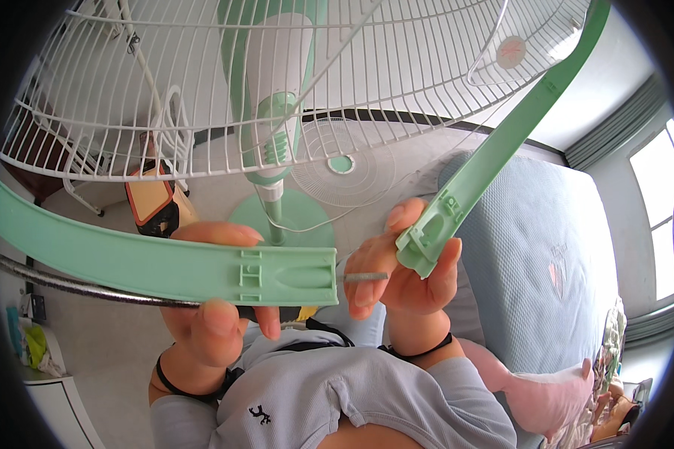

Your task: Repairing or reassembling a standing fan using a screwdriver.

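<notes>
Green ring band: a pale green plastic band (157,258) curves across the view, its two open ends meeting between the hands, held up close to the camera.
Left end: the flat end with a moulded slot sits in the left hand (210,314), thumb below and fingers curled over the top edge.
Right end: the other end (434,239), with a small clip block, rests in the right hand (404,262), gripped between thumb and fingers.
Screw: a small threaded screw (365,277) pokes out between the two ends, just beside the right hand's fingertips.
Metal rim: a dark wire rim (75,288) runs under the band, left of the left hand.
Fan guard: a white wire grille (202,97) arches above both hands.
Fan body: a green and white motor housing (277,90) on its pole and round base stands beyond the hands.
Second grille: another white guard (344,161) lies on the floor past the right hand.
Bed: a blue-grey mattress (547,254) lies right of the right hand.
</notes>
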### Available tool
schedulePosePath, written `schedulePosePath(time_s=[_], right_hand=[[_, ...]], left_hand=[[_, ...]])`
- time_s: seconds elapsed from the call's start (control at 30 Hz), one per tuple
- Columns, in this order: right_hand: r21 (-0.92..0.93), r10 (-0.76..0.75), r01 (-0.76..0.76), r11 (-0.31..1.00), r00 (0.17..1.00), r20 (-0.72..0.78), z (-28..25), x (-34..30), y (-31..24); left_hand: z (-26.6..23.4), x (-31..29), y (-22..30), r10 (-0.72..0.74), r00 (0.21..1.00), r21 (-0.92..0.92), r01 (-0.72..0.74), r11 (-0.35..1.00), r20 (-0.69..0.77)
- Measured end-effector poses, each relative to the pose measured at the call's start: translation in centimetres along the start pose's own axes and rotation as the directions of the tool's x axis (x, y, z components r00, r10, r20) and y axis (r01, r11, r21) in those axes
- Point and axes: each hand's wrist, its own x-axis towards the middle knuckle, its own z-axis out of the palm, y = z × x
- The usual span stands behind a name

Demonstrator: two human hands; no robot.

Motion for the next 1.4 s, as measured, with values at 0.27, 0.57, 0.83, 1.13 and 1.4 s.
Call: schedulePosePath(time_s=[0.27,0.57,0.83,1.13,1.4], right_hand=[[0.004,0.0,0.0,1.0,1.0,0.029,0.8,0.1,0.0],[-0.007,0.029,-0.029,1.0,1.0,-0.001,0.6,1.3,1.3],[-0.211,-0.032,0.022,0.977,0.999,-0.04,0.0,1.8,2.2],[-0.289,0.013,-0.037,0.957,0.996,-0.085,0.4,1.6,2.0],[-0.32,-0.03,0.008,0.947,0.998,-0.063,1.0,1.6,2.0]], left_hand=[[0.4,-0.2,0.5,0.048,0.999,0.039,-0.048,0.998,-0.01],[-0.9,0.8,0.3,0.03,0.999,-0.056,-0.029,0.998,0.018],[-1.7,0.8,-0.4,0.148,0.988,-0.056,-0.146,0.988,0.032],[-2.7,0.7,-0.6,0.173,0.966,-0.014,-0.174,0.985,0.191],[-2.9,0.7,0.7,0.165,0.969,0.12,-0.189,0.975,0.184]])
